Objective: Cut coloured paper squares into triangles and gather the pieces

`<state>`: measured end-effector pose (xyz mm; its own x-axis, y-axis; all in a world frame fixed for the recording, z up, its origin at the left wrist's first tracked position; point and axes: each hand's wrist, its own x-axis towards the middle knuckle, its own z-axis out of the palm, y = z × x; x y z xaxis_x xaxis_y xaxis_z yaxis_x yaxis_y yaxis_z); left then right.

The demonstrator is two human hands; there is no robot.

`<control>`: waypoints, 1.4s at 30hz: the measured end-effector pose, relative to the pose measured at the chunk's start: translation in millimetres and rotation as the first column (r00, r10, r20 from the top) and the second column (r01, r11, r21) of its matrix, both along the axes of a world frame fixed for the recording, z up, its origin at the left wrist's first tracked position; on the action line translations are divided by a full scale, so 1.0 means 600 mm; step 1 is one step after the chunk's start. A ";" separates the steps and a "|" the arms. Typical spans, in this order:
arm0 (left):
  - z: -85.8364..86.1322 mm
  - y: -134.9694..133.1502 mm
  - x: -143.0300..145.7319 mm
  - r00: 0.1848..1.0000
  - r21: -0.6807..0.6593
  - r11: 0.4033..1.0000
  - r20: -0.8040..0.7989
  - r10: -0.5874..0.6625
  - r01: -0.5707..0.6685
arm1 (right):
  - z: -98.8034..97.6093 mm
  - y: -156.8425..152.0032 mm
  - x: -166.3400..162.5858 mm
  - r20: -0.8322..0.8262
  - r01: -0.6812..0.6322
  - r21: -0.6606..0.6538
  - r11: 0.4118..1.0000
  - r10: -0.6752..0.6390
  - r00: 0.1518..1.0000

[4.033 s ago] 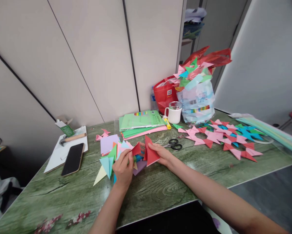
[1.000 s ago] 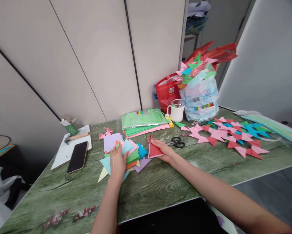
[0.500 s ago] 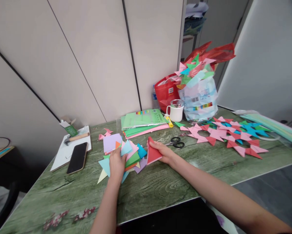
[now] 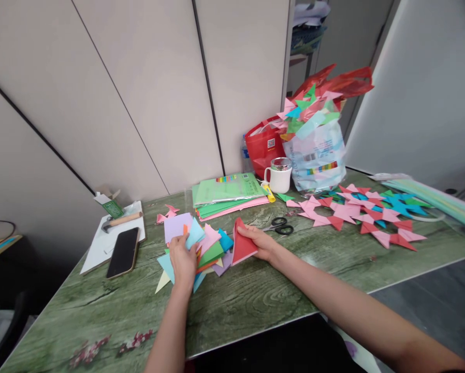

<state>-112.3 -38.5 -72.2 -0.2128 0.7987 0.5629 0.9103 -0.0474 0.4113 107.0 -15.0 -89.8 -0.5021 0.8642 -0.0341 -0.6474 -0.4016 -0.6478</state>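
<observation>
My right hand [image 4: 259, 241] pinches a red folded paper triangle [image 4: 243, 247] with a pink layer along its lower edge, held just above the table. My left hand [image 4: 183, 259] is over a loose pile of colourful folded papers, its thumb and fingers closed on a light blue folded paper [image 4: 195, 232]. Under and beside that hand lie a green folded piece [image 4: 212, 254], a pink one [image 4: 209, 237], a blue one [image 4: 225, 240] and a purple one [image 4: 222, 265]. Square lilac paper [image 4: 177, 226] lies behind the left fingers.
Black-handled scissors [image 4: 282, 226] lie beyond my right hand. Linked paper shapes [image 4: 345, 213] spread at right. Behind stand a white mug [image 4: 279, 180], a stuffed plastic bag [image 4: 317, 158] and packs of paper [image 4: 228, 190]. A phone [image 4: 124, 252] and hammer [image 4: 121, 220] are at left.
My left hand has shifted slightly left, and the light blue paper at its fingers has moved up and left, showing more of itself. The right hand with the red triangle has barely moved.
</observation>
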 end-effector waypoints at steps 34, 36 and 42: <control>0.011 -0.054 0.090 0.817 0.217 0.788 -0.118 -0.565 0.576 | 0.003 -0.006 -0.006 0.022 0.051 0.027 0.998 -0.052 0.998; 0.011 -0.046 0.078 0.862 0.210 0.837 -0.103 -0.496 0.506 | -0.003 0.001 -0.005 0.022 0.097 0.004 0.995 -0.097 0.995; 0.000 -0.014 0.038 0.941 0.134 0.936 -0.139 -0.308 0.326 | -0.012 0.015 -0.002 0.008 0.180 -0.043 0.983 -0.180 0.984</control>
